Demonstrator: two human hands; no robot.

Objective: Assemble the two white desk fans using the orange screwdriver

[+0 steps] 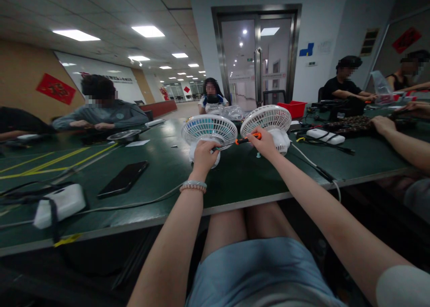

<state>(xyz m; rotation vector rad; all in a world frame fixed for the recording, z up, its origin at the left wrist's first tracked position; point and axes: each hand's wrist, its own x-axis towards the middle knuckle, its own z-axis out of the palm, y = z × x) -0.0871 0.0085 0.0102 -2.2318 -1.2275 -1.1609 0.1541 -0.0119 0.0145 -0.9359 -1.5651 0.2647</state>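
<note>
Two small white fans with round slatted guards stand side by side on the green table. My left hand point(205, 154) is closed on the left fan point(208, 129), low on its guard near the hub. A bracelet circles that wrist. In my right hand point(264, 142) is an orange and black screwdriver point(242, 140), held level and pointing left toward the left fan's guard. Its tip is too small to make out. Just behind that hand stands the right fan point(267, 119). A small pale-blue piece point(258, 155) lies below it on the table.
A black phone point(123, 179) and a white power block point(59, 204) with cables lie to the left. To the right are another white block point(325, 136), dark cables and a red bin point(291, 108). Co-workers sit around the table; one's hand point(383, 125) is at far right.
</note>
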